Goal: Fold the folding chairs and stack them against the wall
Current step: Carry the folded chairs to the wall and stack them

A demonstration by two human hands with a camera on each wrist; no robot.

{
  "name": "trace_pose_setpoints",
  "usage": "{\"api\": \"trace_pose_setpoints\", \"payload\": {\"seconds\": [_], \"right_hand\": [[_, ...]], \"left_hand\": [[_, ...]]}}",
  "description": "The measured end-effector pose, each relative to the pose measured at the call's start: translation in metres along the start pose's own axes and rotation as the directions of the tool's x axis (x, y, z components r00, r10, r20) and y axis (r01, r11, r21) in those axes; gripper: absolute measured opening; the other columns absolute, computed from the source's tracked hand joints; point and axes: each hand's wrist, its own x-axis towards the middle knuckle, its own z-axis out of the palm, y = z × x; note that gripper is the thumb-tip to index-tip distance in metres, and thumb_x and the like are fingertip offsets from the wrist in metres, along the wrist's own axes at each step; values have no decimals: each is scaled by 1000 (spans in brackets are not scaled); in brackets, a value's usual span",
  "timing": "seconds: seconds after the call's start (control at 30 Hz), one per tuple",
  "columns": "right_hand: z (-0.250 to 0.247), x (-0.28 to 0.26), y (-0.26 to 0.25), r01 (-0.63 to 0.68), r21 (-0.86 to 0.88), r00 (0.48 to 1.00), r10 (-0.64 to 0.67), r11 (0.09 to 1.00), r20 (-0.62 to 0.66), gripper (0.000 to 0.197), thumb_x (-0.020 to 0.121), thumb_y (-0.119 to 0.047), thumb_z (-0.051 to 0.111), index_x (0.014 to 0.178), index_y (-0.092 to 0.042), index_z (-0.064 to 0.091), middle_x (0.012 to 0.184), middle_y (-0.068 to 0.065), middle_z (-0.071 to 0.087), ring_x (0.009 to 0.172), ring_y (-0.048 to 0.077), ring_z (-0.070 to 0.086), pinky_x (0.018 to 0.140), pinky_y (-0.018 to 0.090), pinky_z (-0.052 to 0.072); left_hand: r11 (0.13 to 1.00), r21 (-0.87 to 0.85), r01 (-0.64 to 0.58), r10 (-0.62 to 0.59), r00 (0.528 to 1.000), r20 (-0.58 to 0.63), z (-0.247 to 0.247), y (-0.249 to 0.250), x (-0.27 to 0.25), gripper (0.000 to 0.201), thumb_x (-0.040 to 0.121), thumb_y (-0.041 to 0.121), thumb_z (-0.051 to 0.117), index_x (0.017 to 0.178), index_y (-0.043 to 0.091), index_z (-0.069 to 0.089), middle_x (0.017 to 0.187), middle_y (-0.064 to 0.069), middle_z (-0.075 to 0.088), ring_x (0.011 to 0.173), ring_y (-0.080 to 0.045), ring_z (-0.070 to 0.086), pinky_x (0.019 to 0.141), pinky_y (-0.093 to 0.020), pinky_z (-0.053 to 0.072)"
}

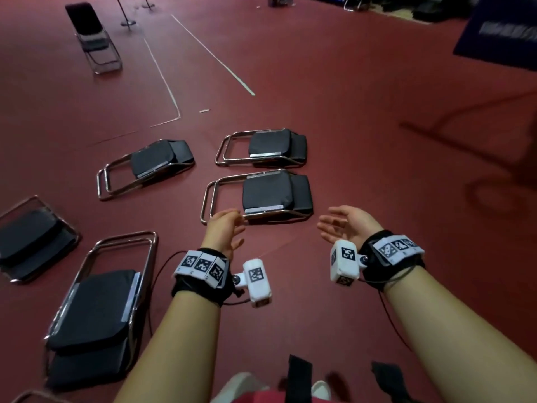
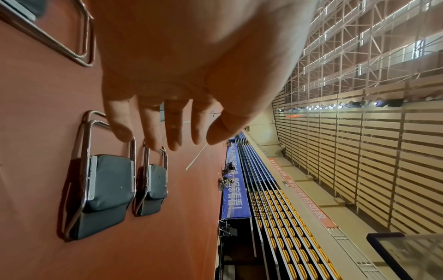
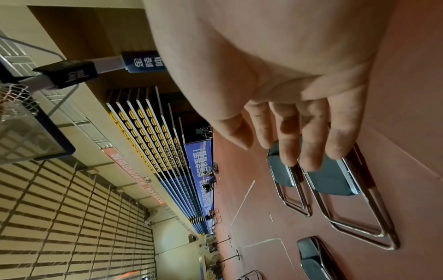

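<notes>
Several folded chairs with black cushions and chrome frames lie flat on the red floor. The nearest folded chair [image 1: 263, 194] lies just ahead of my hands, a second one [image 1: 268, 146] behind it and a third [image 1: 151, 167] to the left. One unfolded chair [image 1: 93, 36] stands at the far left. My left hand [image 1: 231, 228] hovers open by the nearest chair's front rail, fingers spread [image 2: 172, 136]. My right hand [image 1: 338, 225] is open too, palm turned inward, near that chair's [image 3: 335, 180] right end; it holds nothing [image 3: 290, 149].
Two more folded chairs lie at my near left [image 1: 96, 312] and at the left edge [image 1: 32, 239]. White tape lines [image 1: 212, 56] cross the floor. Pole stands [image 1: 128, 23] and a blue banner [image 1: 499, 33] sit at the back. Bleachers [image 2: 275, 217] line the hall's side.
</notes>
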Motion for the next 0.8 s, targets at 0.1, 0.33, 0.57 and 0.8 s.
{"api": "trace_pose_setpoints", "payload": {"seconds": [0.1,0.33,0.57,0.8], "right_hand": [[0,48,-29,2,16,999,-1,1000,-45,13,101,-16,47,106,-10,56,90,14,65,80,29,65,73,40,53],[14,166,-98,23,59,987,-13,998,-160,14,101,-16,47,111,-9,54,90,13,65,78,29,65,77,41,53],[43,259,-189,62,108,966,-32,992,-257,10,101,-15,47,101,-11,55,88,13,64,76,28,65,75,40,53],[50,350,-240,9,138,965,27,990,-259,11,101,-16,45,102,-10,55,90,14,64,79,29,65,73,40,52]], "left_hand": [[1000,-8,14,-14,1000,15,26,13,51,18,94,11,53,104,22,64,86,1,65,91,-18,63,82,-37,45],[995,7,103,-103,987,122,100,50,199,14,94,11,53,86,20,59,83,-1,59,70,-15,59,69,-29,39],[992,87,93,-112,961,255,175,130,327,11,97,14,54,90,21,59,85,1,59,79,-15,57,68,-28,41],[976,165,142,-180,953,242,228,157,424,4,98,19,55,97,20,59,95,-1,61,90,-18,59,80,-35,41]]}}
